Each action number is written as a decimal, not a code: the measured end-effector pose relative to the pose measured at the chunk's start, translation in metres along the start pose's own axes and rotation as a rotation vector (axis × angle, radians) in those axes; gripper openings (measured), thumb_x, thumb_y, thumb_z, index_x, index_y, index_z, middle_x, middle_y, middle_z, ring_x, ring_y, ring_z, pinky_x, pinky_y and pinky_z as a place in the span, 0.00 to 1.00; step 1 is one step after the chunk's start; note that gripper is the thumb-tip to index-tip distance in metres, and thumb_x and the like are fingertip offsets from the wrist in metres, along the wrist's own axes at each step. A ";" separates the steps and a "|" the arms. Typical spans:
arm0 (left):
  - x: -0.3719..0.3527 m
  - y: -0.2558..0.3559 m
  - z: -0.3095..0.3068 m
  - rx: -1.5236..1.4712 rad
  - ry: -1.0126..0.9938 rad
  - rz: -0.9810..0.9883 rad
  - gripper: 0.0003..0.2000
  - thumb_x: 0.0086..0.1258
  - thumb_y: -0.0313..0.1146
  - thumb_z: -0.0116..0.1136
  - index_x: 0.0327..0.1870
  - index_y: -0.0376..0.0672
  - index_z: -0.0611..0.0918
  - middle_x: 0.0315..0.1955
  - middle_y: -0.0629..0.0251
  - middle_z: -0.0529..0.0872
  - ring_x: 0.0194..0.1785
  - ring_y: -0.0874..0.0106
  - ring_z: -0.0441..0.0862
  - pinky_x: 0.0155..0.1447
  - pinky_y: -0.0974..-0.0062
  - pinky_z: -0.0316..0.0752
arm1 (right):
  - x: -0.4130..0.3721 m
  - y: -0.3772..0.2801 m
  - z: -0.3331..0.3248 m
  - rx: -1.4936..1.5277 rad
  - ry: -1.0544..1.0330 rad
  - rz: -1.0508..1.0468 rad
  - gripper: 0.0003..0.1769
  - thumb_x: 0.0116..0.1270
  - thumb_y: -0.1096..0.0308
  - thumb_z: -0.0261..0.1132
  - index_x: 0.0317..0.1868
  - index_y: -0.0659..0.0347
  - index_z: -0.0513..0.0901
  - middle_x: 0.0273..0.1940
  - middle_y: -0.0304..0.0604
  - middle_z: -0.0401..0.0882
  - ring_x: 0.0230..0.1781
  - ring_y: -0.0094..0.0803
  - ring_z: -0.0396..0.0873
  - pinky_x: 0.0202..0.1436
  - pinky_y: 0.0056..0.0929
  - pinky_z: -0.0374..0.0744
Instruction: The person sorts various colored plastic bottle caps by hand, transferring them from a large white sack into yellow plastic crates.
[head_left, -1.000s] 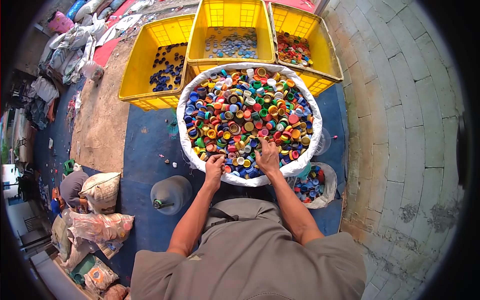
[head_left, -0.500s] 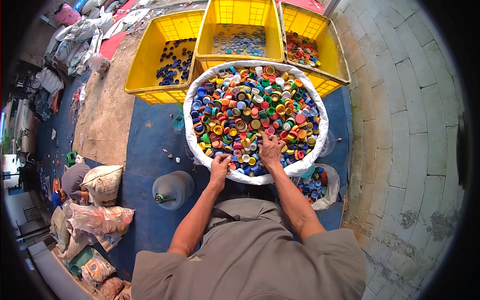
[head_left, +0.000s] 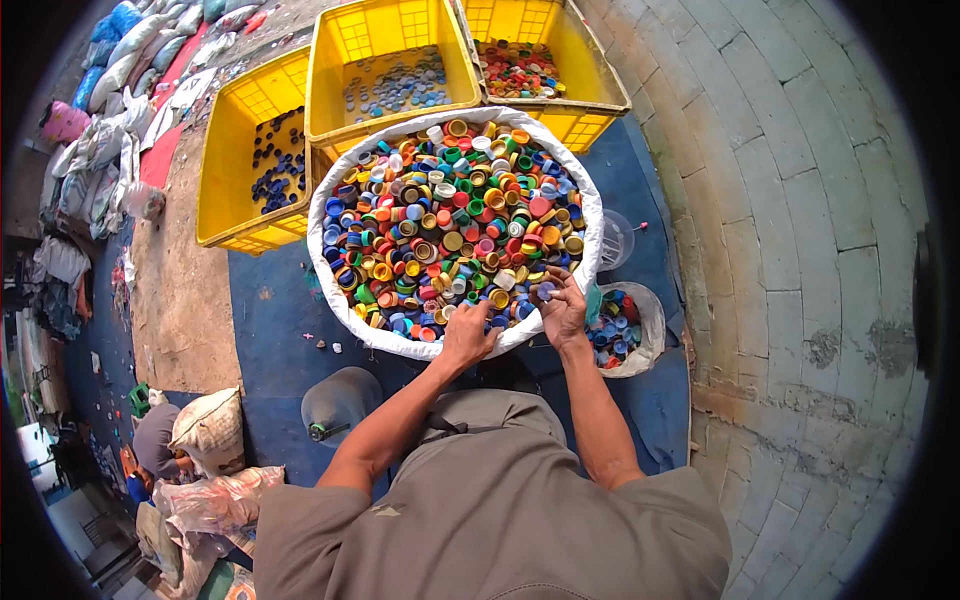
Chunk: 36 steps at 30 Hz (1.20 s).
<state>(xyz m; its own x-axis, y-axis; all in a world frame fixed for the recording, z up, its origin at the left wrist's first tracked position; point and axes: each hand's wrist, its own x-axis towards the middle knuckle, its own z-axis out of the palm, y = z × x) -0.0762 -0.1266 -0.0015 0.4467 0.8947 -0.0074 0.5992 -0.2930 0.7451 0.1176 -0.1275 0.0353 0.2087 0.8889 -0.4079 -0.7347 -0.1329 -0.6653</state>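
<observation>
A large white-rimmed sack is filled with loose plastic bottle caps in many colours. At its near edge, my left hand reaches over the rim with fingers bent down among the caps; its fingertips are partly hidden. My right hand is at the near right rim, palm turned partly up, its fingers curled round a bluish bottle cap.
Behind the sack stand yellow crates holding dark blue, light blue and red-orange caps. A smaller sack of caps sits right, a large plastic jug left. Another person is among bags at left. A block wall runs along the right.
My right hand has drawn back from the middle of the caps to the near right rim. My left hand has moved right, further over the caps. The view has shifted and turned.
</observation>
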 end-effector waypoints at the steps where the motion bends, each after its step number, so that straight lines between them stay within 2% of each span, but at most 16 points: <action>1: 0.002 0.000 0.005 0.050 -0.017 -0.015 0.22 0.53 0.37 0.68 0.48 0.39 0.76 0.35 0.59 0.85 0.41 0.58 0.77 0.47 0.63 0.72 | -0.006 -0.001 -0.008 0.060 0.028 -0.003 0.25 0.48 0.76 0.52 0.52 0.64 0.71 0.40 0.45 0.75 0.42 0.37 0.78 0.50 0.40 0.79; 4: 0.006 0.008 0.011 0.180 -0.012 -0.028 0.21 0.54 0.40 0.67 0.43 0.35 0.76 0.31 0.53 0.83 0.38 0.56 0.77 0.43 0.60 0.71 | -0.022 -0.003 -0.020 0.213 0.120 0.050 0.21 0.48 0.76 0.52 0.47 0.64 0.74 0.40 0.45 0.74 0.41 0.36 0.76 0.48 0.37 0.78; 5: 0.007 0.007 0.014 0.196 0.005 -0.028 0.22 0.55 0.44 0.67 0.41 0.36 0.75 0.31 0.51 0.83 0.39 0.55 0.78 0.42 0.60 0.71 | -0.024 0.000 -0.028 0.204 0.124 0.054 0.20 0.48 0.76 0.52 0.46 0.64 0.74 0.40 0.45 0.74 0.41 0.36 0.76 0.47 0.37 0.78; 9: 0.010 0.013 0.018 0.230 -0.005 -0.079 0.23 0.55 0.46 0.67 0.41 0.35 0.74 0.31 0.51 0.83 0.37 0.55 0.78 0.41 0.61 0.71 | -0.031 0.013 -0.042 0.149 0.154 0.069 0.18 0.49 0.75 0.53 0.44 0.64 0.75 0.39 0.44 0.74 0.40 0.34 0.75 0.47 0.35 0.78; 14: 0.013 0.009 0.024 0.198 -0.026 -0.104 0.23 0.56 0.42 0.66 0.45 0.35 0.73 0.31 0.51 0.83 0.36 0.55 0.79 0.40 0.59 0.71 | -0.031 0.024 -0.035 0.030 0.140 0.077 0.16 0.53 0.74 0.53 0.44 0.64 0.75 0.37 0.42 0.75 0.37 0.32 0.75 0.44 0.33 0.78; 15: 0.012 0.007 0.025 0.183 -0.016 -0.107 0.23 0.56 0.41 0.66 0.46 0.35 0.73 0.31 0.51 0.82 0.36 0.55 0.79 0.40 0.58 0.71 | -0.031 0.022 -0.027 0.000 0.151 0.099 0.15 0.55 0.74 0.56 0.45 0.64 0.75 0.36 0.40 0.74 0.34 0.28 0.74 0.41 0.29 0.77; 18: 0.012 -0.002 0.018 0.008 0.165 -0.122 0.24 0.56 0.36 0.66 0.49 0.34 0.72 0.30 0.51 0.82 0.36 0.54 0.80 0.41 0.58 0.73 | -0.023 0.025 -0.020 -0.301 0.119 0.107 0.16 0.54 0.75 0.60 0.46 0.64 0.76 0.33 0.37 0.73 0.29 0.26 0.73 0.40 0.25 0.75; 19: 0.013 -0.002 0.010 -0.071 0.243 -0.193 0.24 0.56 0.34 0.67 0.51 0.34 0.72 0.32 0.50 0.82 0.35 0.55 0.81 0.41 0.61 0.75 | -0.020 0.027 -0.017 -0.440 0.102 0.088 0.14 0.55 0.73 0.63 0.44 0.63 0.77 0.29 0.36 0.72 0.25 0.24 0.72 0.37 0.22 0.74; 22: 0.016 -0.024 -0.011 -0.292 0.538 -0.290 0.21 0.60 0.33 0.66 0.50 0.34 0.73 0.33 0.54 0.83 0.36 0.63 0.83 0.42 0.69 0.77 | -0.020 0.020 0.009 -1.299 -0.008 -0.106 0.12 0.56 0.70 0.64 0.41 0.63 0.79 0.29 0.45 0.76 0.25 0.32 0.75 0.32 0.29 0.76; 23: 0.015 -0.031 -0.021 -0.380 0.523 -0.363 0.18 0.62 0.32 0.64 0.49 0.34 0.74 0.36 0.57 0.82 0.37 0.68 0.82 0.43 0.72 0.78 | -0.014 0.029 -0.001 -1.462 -0.164 -0.299 0.12 0.56 0.70 0.65 0.41 0.61 0.81 0.31 0.51 0.76 0.30 0.41 0.79 0.36 0.37 0.77; 25: 0.010 -0.041 -0.044 -0.699 0.462 -0.532 0.12 0.65 0.29 0.61 0.46 0.36 0.76 0.39 0.62 0.80 0.38 0.74 0.81 0.44 0.77 0.79 | -0.014 0.037 0.007 -1.611 -0.239 -0.365 0.12 0.56 0.70 0.66 0.42 0.60 0.81 0.34 0.51 0.76 0.33 0.45 0.79 0.39 0.40 0.78; 28: -0.003 -0.051 -0.063 -1.334 0.453 -0.644 0.11 0.66 0.32 0.54 0.46 0.38 0.75 0.38 0.61 0.79 0.38 0.71 0.80 0.44 0.73 0.80 | -0.007 0.053 0.014 -1.726 -0.334 -0.436 0.14 0.55 0.71 0.67 0.44 0.58 0.82 0.37 0.52 0.74 0.37 0.49 0.79 0.41 0.42 0.78; 29: -0.008 -0.053 -0.066 -1.460 0.439 -0.615 0.09 0.65 0.34 0.54 0.42 0.41 0.76 0.36 0.63 0.79 0.37 0.71 0.80 0.42 0.73 0.79 | -0.003 0.058 0.015 -1.737 -0.362 -0.478 0.14 0.55 0.71 0.67 0.44 0.57 0.82 0.37 0.52 0.74 0.37 0.49 0.79 0.41 0.41 0.78; 32: -0.027 -0.058 -0.070 -1.611 0.492 -0.721 0.07 0.65 0.36 0.55 0.38 0.44 0.77 0.34 0.66 0.80 0.35 0.73 0.80 0.40 0.73 0.78 | 0.005 0.066 0.024 -1.836 -0.388 -0.509 0.16 0.51 0.71 0.69 0.43 0.58 0.82 0.39 0.53 0.71 0.38 0.50 0.78 0.39 0.43 0.78; 33: -0.030 -0.048 -0.076 -1.588 0.505 -0.747 0.05 0.65 0.36 0.56 0.34 0.46 0.77 0.31 0.70 0.79 0.33 0.75 0.78 0.38 0.75 0.76 | 0.009 0.069 0.024 -1.881 -0.380 -0.527 0.16 0.50 0.71 0.69 0.43 0.58 0.82 0.40 0.53 0.70 0.39 0.50 0.77 0.39 0.43 0.77; 36: -0.043 -0.048 -0.073 -1.454 0.516 -0.781 0.05 0.67 0.35 0.58 0.34 0.45 0.78 0.29 0.71 0.79 0.34 0.77 0.77 0.35 0.77 0.75 | 0.020 0.081 0.023 -2.010 -0.328 -0.616 0.12 0.48 0.72 0.68 0.37 0.60 0.80 0.40 0.53 0.69 0.39 0.50 0.76 0.39 0.44 0.76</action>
<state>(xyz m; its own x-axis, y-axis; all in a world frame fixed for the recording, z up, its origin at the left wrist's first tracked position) -0.1726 -0.1260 0.0123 -0.0500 0.7582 -0.6501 -0.6190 0.4873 0.6159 0.0472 -0.1108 -0.0126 -0.1630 0.9865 0.0179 0.9329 0.1600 -0.3227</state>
